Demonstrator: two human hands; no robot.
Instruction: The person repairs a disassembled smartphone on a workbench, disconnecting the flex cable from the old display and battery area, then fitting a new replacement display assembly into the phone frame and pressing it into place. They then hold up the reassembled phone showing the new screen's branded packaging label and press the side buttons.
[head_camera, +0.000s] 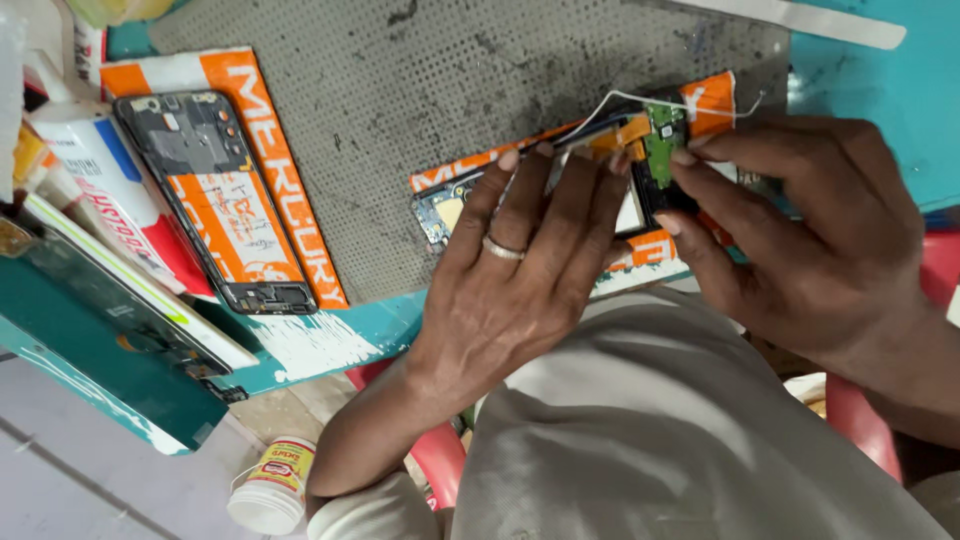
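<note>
An opened phone (452, 207) lies across an orange and white strip on a grey perforated mat (420, 80). My left hand (520, 270), with a ring on one finger, lies flat over the phone's middle and holds it down. My right hand (800, 240) grips the phone's right end, fingertips at a small green circuit board (662, 135) with orange flex ribbons. A thin white wire (640, 98) arcs over that board. Most of the phone's body is hidden under my fingers.
A black phone frame (215, 200) without its back lies on an orange and white box at the left. Flat boxes and a teal phone panel (100, 320) stack at the left table edge. A small white jar (272, 488) stands on the floor below. My lap is in light cloth.
</note>
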